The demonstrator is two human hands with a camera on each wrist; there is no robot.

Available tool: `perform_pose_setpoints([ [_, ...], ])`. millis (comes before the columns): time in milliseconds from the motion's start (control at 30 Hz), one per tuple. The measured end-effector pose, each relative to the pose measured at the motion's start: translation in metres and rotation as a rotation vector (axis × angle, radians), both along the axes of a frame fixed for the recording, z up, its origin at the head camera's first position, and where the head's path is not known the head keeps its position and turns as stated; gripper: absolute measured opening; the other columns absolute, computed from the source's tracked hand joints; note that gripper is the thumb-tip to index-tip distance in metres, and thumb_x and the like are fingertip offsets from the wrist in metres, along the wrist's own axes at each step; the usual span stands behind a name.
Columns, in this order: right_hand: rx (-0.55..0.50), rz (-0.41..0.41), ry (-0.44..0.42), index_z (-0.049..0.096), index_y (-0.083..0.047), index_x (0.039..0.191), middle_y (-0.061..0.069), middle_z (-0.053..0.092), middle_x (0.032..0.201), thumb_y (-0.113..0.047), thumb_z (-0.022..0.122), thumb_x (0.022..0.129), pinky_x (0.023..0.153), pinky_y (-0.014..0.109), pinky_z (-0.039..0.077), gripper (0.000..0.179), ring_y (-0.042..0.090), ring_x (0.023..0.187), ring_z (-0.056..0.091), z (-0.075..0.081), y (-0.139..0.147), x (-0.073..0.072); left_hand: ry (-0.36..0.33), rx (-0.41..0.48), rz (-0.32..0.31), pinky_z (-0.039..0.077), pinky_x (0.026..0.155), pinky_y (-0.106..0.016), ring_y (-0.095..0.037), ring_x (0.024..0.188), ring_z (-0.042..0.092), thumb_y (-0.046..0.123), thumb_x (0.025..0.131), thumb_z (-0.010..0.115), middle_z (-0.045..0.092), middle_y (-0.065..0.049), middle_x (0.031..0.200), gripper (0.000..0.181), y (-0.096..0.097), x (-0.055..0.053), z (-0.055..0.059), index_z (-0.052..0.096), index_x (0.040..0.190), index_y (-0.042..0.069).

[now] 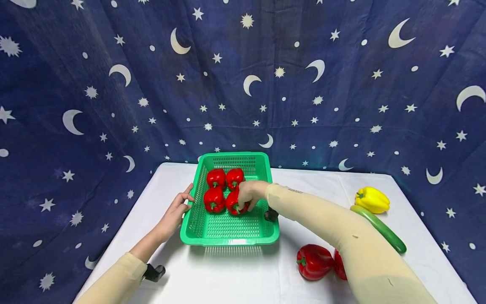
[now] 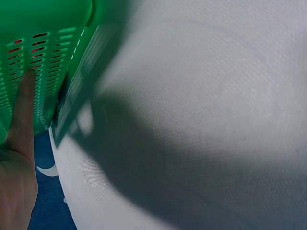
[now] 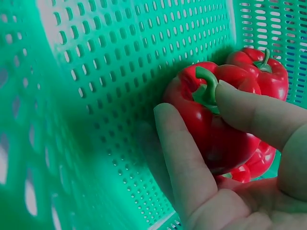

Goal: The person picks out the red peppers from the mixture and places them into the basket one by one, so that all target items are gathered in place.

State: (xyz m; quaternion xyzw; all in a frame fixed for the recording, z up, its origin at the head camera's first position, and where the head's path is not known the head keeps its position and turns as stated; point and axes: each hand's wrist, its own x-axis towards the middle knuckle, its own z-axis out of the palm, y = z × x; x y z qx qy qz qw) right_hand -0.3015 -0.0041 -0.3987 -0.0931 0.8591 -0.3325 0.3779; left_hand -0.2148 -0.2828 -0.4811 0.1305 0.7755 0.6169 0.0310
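Observation:
A green plastic basket (image 1: 229,242) stands on the white table with several red bell peppers (image 1: 214,199) grouped inside, their green stems showing. My right hand (image 1: 251,193) reaches in from the right and holds the nearest right pepper (image 3: 206,136). Its thumb lies by the stem, and its other fingers are along the pepper's side in the right wrist view. At the basket's left side, my left hand (image 1: 174,215) rests with extended fingers against the wall. One straight finger (image 2: 24,108) touches the slotted outer wall in the left wrist view.
On the right of the table lie a yellow bell pepper (image 1: 373,199) and a long green cucumber (image 1: 383,228). Nearer me is a red bell pepper (image 1: 315,261), with another red one (image 1: 339,266) partly behind my right sleeve. A dark blue star-and-moon cloth (image 1: 228,97) hangs behind the table.

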Motion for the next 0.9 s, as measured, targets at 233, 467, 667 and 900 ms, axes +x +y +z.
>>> perform_pose_setpoints([
  [233,0.007,-0.039,0.031,0.052,-0.005,0.086,0.004,0.045,0.092,0.009,0.072,0.087,0.086,0.042,0.057,0.024,0.02,0.083,0.054,0.0012,-0.0029,0.0035,0.013,0.007,0.006,0.048,0.09,-0.027,-0.037,0.155,0.004,0.002,0.103,0.035,0.009,-0.005,0.172,0.019,0.0022,0.0008,0.0018,0.043,0.12,-0.003],
  [467,0.044,-0.005,0.07,0.042,-0.011,0.077,0.004,0.042,0.084,0.009,0.071,0.087,0.089,0.041,0.056,0.036,0.017,0.073,0.046,0.004,-0.0043,0.0027,0.018,0.017,0.006,0.046,0.093,-0.024,-0.034,0.155,0.003,0.001,0.103,0.034,0.009,-0.006,0.172,0.02,0.0023,-0.0003,0.0024,0.042,0.12,-0.005],
  [667,0.089,0.035,0.118,0.046,-0.011,0.069,0.003,0.047,0.077,0.01,0.068,0.089,0.088,0.04,0.056,0.036,0.014,0.066,0.045,0.007,-0.0035,0.0025,0.017,0.017,0.005,0.047,0.091,-0.027,-0.035,0.155,0.003,0.002,0.103,0.034,0.009,-0.005,0.172,0.019,0.0027,0.0,0.0025,0.042,0.12,-0.004],
  [900,0.104,0.082,0.137,0.052,-0.01,0.072,0.003,0.049,0.079,0.008,0.07,0.089,0.086,0.038,0.057,0.03,0.013,0.068,0.047,0.0098,-0.0013,0.003,0.017,0.026,0.009,0.045,0.093,-0.024,-0.035,0.155,0.002,0.001,0.103,0.034,0.009,-0.006,0.172,0.02,0.0034,0.0006,0.002,0.042,0.119,-0.005],
])
